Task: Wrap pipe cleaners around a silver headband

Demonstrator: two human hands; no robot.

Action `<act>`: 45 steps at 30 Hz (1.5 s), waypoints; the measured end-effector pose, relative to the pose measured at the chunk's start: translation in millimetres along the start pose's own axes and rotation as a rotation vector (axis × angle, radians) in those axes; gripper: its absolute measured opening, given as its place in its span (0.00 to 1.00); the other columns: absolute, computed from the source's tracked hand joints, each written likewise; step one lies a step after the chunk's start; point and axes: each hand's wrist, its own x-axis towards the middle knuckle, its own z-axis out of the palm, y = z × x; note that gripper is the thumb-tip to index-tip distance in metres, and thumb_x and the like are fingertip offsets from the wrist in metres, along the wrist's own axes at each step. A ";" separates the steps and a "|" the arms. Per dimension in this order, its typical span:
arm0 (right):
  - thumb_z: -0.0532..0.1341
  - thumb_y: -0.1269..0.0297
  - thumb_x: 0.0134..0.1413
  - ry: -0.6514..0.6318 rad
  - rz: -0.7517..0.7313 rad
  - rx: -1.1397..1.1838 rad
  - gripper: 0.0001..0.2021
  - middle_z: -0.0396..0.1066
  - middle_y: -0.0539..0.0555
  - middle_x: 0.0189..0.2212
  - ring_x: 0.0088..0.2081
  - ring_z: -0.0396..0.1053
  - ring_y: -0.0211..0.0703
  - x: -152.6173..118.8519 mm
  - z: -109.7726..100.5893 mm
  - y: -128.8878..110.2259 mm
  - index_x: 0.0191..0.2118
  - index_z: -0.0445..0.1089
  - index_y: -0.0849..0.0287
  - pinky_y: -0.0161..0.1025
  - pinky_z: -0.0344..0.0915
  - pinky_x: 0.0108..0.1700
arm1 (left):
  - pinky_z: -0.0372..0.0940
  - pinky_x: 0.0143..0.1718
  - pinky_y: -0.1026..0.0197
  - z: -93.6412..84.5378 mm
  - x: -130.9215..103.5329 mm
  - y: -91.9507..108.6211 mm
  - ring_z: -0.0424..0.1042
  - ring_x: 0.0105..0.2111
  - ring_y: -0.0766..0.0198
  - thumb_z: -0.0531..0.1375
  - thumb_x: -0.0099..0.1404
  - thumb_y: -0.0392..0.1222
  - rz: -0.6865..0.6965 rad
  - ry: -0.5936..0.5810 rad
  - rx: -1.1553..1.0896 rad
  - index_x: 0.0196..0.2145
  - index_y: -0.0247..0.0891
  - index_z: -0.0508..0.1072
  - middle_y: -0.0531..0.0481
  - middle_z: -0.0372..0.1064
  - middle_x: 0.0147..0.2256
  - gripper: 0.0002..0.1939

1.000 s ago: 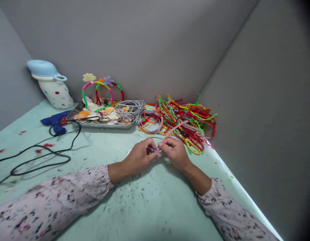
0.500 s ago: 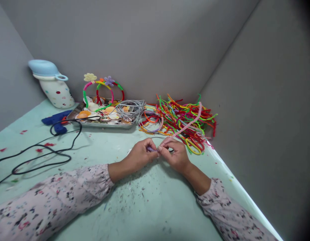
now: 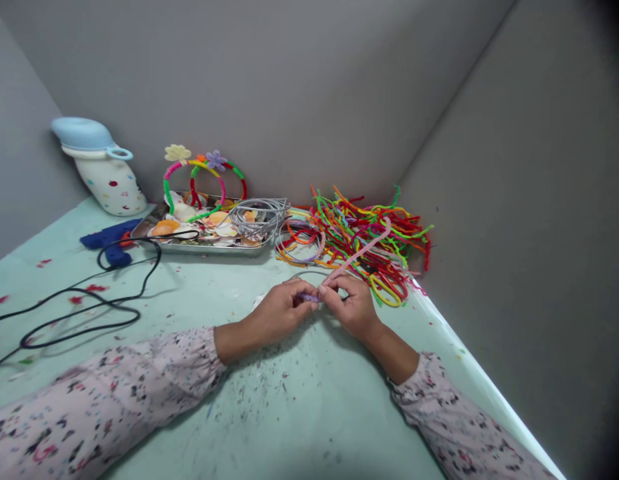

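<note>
My left hand (image 3: pixel 279 310) is closed on a purple fuzzy wrapped piece (image 3: pixel 308 297) near the middle of the table. Fingertips of both hands nearly meet there. Between the thumb and fingers of my right hand (image 3: pixel 353 307) is a pink pipe cleaner (image 3: pixel 362 252), whose free end sticks up to the right and bends at its tip. A thin grey wire loop (image 3: pixel 309 273) shows just behind my hands; most of it is hidden by them.
A metal tray (image 3: pixel 209 251) holds shells, grey wire coils and two colourful rings with flowers. Many pipe cleaners (image 3: pixel 359 227) lie piled at the back right. A blue glue gun (image 3: pixel 112 240), black cord (image 3: pixel 89 303) and white bottle (image 3: pixel 109 183) are at the left.
The pink pipe cleaner's free end has swung down and to the left. My hands stay together in nearly the same place.
</note>
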 end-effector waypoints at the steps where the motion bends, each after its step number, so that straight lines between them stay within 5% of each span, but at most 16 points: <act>1: 0.59 0.64 0.53 0.000 -0.006 0.001 0.09 0.70 0.52 0.24 0.30 0.69 0.43 0.0 -0.1 -0.1 0.24 0.69 0.57 0.40 0.67 0.36 | 0.60 0.31 0.64 -0.1 0.2 -0.6 0.65 0.31 0.66 0.57 0.61 0.40 -0.002 -0.005 -0.007 0.35 0.36 0.73 0.50 0.68 0.33 0.07; 29: 0.60 0.65 0.52 -0.019 -0.033 0.019 0.08 0.71 0.52 0.24 0.30 0.69 0.42 -0.4 1.6 -0.7 0.24 0.69 0.57 0.40 0.67 0.35 | 0.56 0.26 0.66 1.3 0.6 3.4 0.61 0.25 0.68 0.57 0.59 0.40 -0.076 0.022 -0.049 0.32 0.35 0.74 0.52 0.67 0.28 0.07; 45: 0.61 0.69 0.52 -0.012 -0.198 0.000 0.04 0.72 0.53 0.28 0.33 0.70 0.44 -4.3 1.5 -2.4 0.30 0.72 0.55 0.42 0.68 0.36 | 0.51 0.23 0.66 1.7 3.6 7.1 0.56 0.21 0.71 0.58 0.58 0.43 -0.210 0.055 -0.276 0.32 0.34 0.72 0.56 0.61 0.22 0.09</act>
